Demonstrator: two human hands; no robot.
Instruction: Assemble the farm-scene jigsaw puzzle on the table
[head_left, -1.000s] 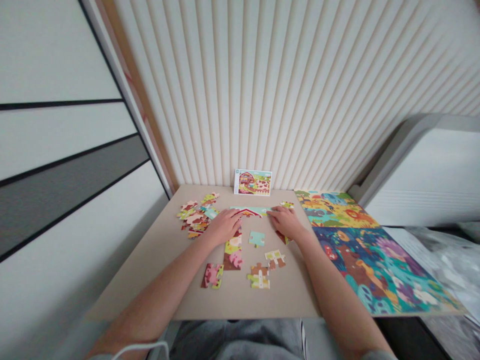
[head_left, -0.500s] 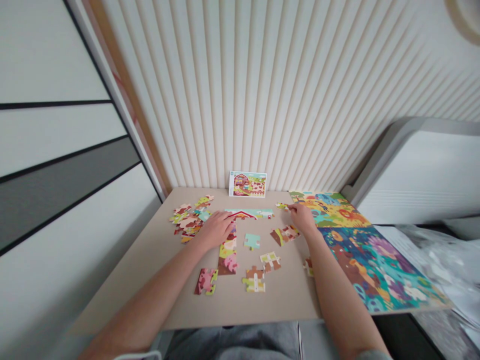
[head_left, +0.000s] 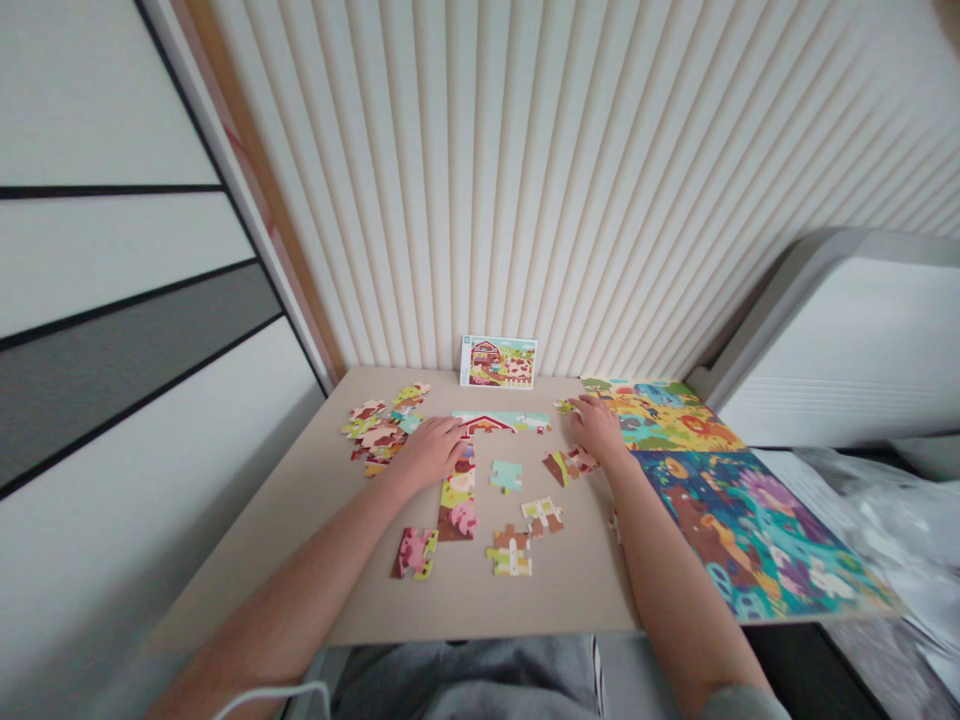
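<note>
My left hand lies with fingers stretched out over the upper left corner of a partly joined jigsaw puzzle, whose top strip shows a red barn roof and sky. From that corner a left column with a pink pig runs down. At the far right end of the strip, my right hand has its fingers closed on a small yellow-green puzzle piece, partly hidden under the fingertips. Inside the frame lies a light blue piece. Below it are joined fence pieces and another fence piece group.
A heap of loose pieces lies left of my left hand. A picture card leans against the pleated wall. Two finished puzzles cover the right side. More pieces lie near my right wrist and at front left.
My right hand has shifted slightly left and its fingers now cover more of the yellow-green piece. My left hand stays on the puzzle corner. The camera view has tilted a little.
</note>
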